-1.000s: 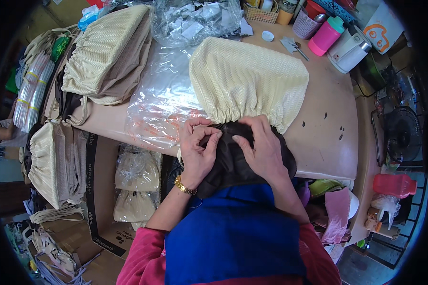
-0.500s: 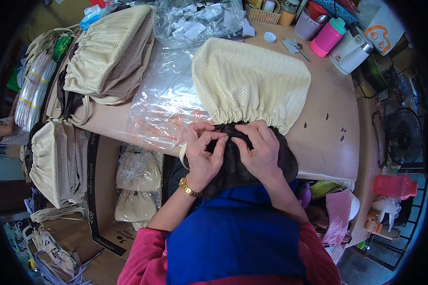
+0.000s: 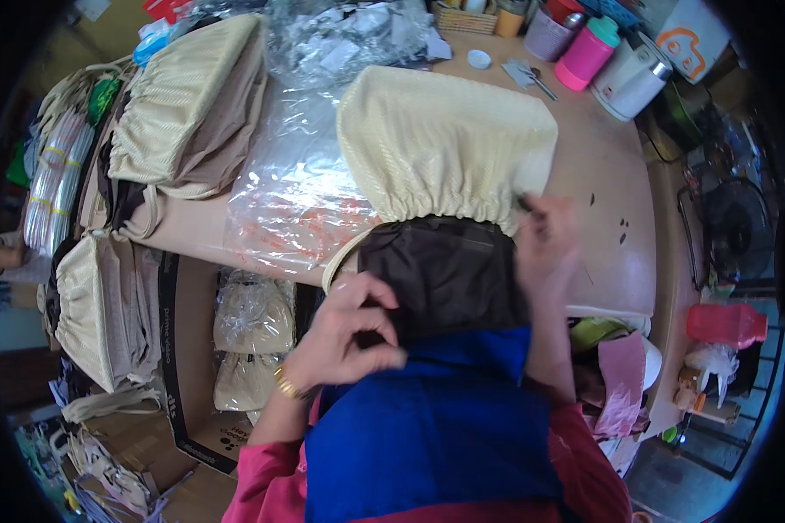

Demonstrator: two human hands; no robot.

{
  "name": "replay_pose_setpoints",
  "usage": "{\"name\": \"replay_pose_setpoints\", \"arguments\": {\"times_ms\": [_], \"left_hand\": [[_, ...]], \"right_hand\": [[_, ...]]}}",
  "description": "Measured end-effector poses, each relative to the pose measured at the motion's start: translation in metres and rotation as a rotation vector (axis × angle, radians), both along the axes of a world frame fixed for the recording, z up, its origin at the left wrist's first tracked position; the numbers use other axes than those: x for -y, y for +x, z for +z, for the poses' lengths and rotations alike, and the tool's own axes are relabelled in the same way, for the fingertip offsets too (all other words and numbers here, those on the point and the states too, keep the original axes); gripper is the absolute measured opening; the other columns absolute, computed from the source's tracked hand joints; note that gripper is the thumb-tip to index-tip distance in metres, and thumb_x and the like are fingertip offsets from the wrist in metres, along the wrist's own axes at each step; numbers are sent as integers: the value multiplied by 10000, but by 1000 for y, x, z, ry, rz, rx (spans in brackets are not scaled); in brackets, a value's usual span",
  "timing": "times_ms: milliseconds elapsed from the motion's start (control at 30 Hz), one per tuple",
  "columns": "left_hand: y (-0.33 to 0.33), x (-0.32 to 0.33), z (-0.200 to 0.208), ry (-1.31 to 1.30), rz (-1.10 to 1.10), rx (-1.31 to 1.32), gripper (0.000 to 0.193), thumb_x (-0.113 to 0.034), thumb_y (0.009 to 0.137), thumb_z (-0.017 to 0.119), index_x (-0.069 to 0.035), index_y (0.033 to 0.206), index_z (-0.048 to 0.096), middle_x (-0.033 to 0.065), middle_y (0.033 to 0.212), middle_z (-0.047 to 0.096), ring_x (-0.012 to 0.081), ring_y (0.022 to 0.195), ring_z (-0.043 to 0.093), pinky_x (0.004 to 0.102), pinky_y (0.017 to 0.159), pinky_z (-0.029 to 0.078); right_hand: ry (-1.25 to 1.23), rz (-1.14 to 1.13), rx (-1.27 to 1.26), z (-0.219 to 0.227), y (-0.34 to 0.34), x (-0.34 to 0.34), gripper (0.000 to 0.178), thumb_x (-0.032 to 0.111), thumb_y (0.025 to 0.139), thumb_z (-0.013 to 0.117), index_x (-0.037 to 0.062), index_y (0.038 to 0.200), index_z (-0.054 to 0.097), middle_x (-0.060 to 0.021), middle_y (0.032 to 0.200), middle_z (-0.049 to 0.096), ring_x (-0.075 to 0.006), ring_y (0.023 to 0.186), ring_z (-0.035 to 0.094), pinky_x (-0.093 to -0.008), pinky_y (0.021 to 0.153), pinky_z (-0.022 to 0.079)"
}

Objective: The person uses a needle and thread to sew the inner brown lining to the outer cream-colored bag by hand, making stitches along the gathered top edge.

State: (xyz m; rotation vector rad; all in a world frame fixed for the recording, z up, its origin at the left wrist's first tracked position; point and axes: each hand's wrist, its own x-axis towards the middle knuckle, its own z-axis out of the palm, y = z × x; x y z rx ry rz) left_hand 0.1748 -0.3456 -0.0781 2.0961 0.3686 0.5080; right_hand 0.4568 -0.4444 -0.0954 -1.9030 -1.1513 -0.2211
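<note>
A cream woven-texture bag [image 3: 449, 139] lies on the table with its gathered mouth toward me. Its dark brown lining [image 3: 449, 270] is spread out from that mouth down to my blue apron [image 3: 436, 418]. My left hand [image 3: 349, 331], wrist in a gold watch, is at the lining's lower left edge, fingers curved and apart with nothing in them. A cream strap [image 3: 344, 259] runs beside the lining above that hand. At the bag's right corner is my right hand [image 3: 548, 240], smeared by motion, so its fingers cannot be read.
Clear plastic sheets [image 3: 288, 192] lie left of the bag. Similar bags [image 3: 179, 105] are stacked farther left, and wrapped ones fill a cardboard box [image 3: 187, 349] below. A pink bottle [image 3: 584, 57], a kettle [image 3: 632, 78] and scattered small items stand at the back right.
My hands have parted from a pinch at the bag's mouth. The left moved down and left, the right out to the bag's right corner. The lining now lies flatter and uncovered.
</note>
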Motion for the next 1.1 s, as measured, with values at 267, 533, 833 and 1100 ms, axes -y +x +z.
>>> {"name": "replay_pose_setpoints", "arguments": {"times_ms": [267, 533, 833, 1100], "left_hand": [[-22, 0, -23, 237, 234, 30, 275, -118, 781, 768, -65, 1028, 659, 130, 1139, 588, 232, 992, 595, 326, 840, 490], [30, 37, 14, -265, 51, 108, 133, -135, 959, 620, -16, 1015, 642, 82, 884, 676, 152, 772, 654, 293, 689, 515], [118, -43, 32, 676, 44, -88, 460, -213, 759, 797, -63, 1151, 609, 102, 1085, 602, 307, 999, 597, 443, 841, 499], [150, -74, -7, 998, 17, -285, 320, -178, 822, 681, -84, 1125, 642, 112, 995, 539, 295, 867, 634, 414, 692, 548]], "right_hand": [[-331, -55, 149, -11, 77, 72, 206, 89, 795, 761, 10, 940, 639, -155, 1004, 596, -364, 960, 608, -415, 816, 494], [8, 604, -1037, 2, -38, 98, 438, 136, 757, 826, 32, 1104, 581, -128, 1276, 541, -202, 1142, 585, -329, 1025, 433], [-335, 617, -982, -11, -71, 96, 118, 143, 975, 604, 40, 1008, 556, 31, 917, 541, -38, 892, 479, -235, 794, 409], [181, 778, -1401, 15, -80, 78, 156, 147, 1008, 503, 34, 934, 580, -99, 962, 577, -196, 925, 547, -348, 864, 446]]}}
